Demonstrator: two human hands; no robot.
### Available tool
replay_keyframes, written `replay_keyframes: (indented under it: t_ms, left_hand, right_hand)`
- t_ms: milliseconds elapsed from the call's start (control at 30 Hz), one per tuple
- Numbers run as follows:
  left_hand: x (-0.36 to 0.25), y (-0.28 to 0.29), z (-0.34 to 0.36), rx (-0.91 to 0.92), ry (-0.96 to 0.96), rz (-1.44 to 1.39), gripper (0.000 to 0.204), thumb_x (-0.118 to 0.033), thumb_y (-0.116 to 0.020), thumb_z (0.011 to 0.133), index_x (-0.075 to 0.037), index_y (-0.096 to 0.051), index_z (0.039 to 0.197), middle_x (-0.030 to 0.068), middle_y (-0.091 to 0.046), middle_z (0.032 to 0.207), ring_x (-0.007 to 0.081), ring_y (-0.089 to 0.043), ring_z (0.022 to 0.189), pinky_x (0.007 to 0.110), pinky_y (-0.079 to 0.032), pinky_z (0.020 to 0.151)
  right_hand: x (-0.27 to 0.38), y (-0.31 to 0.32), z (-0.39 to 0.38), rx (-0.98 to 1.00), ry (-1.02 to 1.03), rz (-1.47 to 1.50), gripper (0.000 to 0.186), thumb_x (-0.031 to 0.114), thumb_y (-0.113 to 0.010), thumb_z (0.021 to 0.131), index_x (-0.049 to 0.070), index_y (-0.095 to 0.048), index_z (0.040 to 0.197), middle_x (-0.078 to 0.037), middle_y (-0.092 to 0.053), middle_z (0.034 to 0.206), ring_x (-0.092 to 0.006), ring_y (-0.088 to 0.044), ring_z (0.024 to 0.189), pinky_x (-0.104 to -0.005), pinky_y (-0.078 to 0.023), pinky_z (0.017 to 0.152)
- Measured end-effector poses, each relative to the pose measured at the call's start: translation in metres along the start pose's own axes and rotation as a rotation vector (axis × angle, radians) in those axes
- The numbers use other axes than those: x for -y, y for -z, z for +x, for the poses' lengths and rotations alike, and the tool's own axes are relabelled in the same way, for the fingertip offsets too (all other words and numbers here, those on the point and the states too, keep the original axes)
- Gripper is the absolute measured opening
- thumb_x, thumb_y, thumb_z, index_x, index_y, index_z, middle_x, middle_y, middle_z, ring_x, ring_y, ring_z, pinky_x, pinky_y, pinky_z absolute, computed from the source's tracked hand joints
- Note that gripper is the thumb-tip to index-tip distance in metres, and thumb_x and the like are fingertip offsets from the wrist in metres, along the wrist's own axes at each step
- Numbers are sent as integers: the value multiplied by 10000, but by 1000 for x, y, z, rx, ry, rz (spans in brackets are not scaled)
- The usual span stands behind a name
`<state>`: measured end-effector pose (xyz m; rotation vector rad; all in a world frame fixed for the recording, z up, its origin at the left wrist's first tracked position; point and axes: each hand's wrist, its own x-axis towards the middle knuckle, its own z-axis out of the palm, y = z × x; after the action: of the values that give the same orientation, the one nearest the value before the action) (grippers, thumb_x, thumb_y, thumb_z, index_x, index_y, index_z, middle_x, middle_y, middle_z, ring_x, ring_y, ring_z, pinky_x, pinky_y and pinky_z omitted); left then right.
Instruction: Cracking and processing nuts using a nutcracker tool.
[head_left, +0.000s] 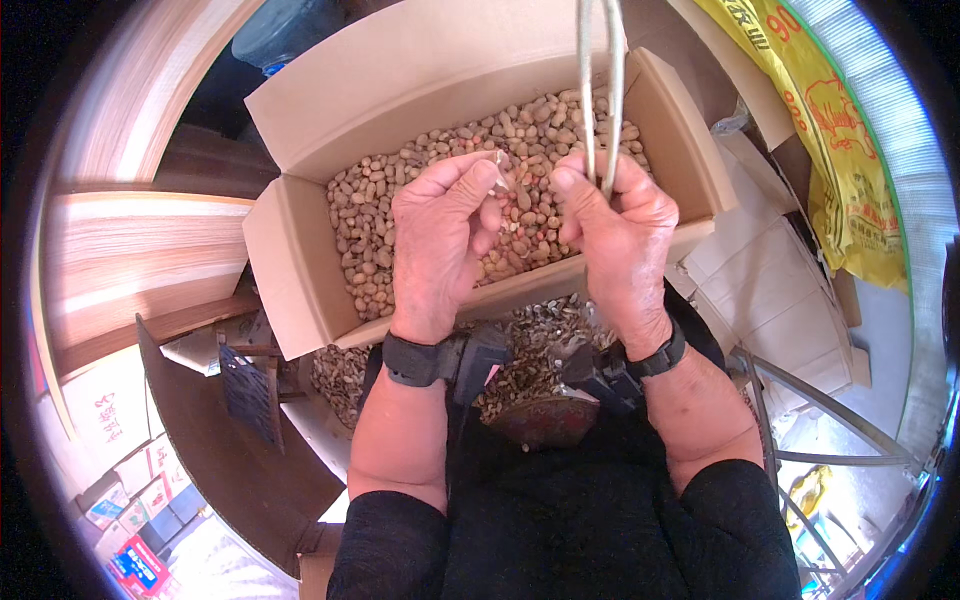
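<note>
My left hand (435,240) is closed in a pinch on a pale, broken peanut shell (497,172). In my right hand (630,240) is a pair of long, thin tongs (615,95), its two pale arms running up past the top edge of the view. The grip hides the tongs' lower tips. Both hands hover over a cardboard box (415,90) full of unshelled peanuts (365,220). Some pinkish kernels (513,222) show among the peanuts between my hands. Each wrist wears a black band with a dark block.
Below the box, broken shells (535,345) lie heaped near my lap. A bent brown cardboard sheet (215,450) stands at the left, beside wooden panels (150,265). At the right are a yellow printed sack (850,150), flattened cardboard (770,280) and a metal frame (835,408).
</note>
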<state>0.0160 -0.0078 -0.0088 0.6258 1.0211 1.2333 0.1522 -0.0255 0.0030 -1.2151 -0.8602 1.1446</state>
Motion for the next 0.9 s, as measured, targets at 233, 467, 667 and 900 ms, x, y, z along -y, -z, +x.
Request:
replay_keyframes:
  t_ms: [233,467,667,900]
  left_hand:
    - [-24,3,-11,772,326,582,284,-116,-614,814,4,-615,1072,74,-658,829,35,-475,464,174,-373,385]
    - [11,-12,1,309,156,-232,611,-417,-434,926,106,-391,1239,240,-515,1149,286,-546,1045,368,-446,937]
    - [18,-16,5,290,195,-405,733,-545,-243,914,89,-387,1252,221,-483,1235,273,-454,1170,391,-342,1027]
    - [17,-22,2,317,157,-357,785,-586,-219,889,85,-368,1267,229,-452,1268,289,-425,1194,398,-303,1050]
  right_hand:
    - [7,15,15,-84,21,38,88,93,-640,828,22,-629,879,17,-533,590,-31,-415,438,-176,-288,385]
    - [5,16,14,11,-41,47,36,49,-633,822,20,-622,839,41,-524,596,-26,-433,461,-179,-348,415]
    - [-4,11,8,152,-19,-164,63,7,-629,774,15,-629,836,-19,-566,685,-64,-478,520,-224,-381,460]
    - [-12,7,6,175,292,-487,159,-10,-641,706,8,-636,863,-117,-566,754,-222,-561,682,-310,-446,619]
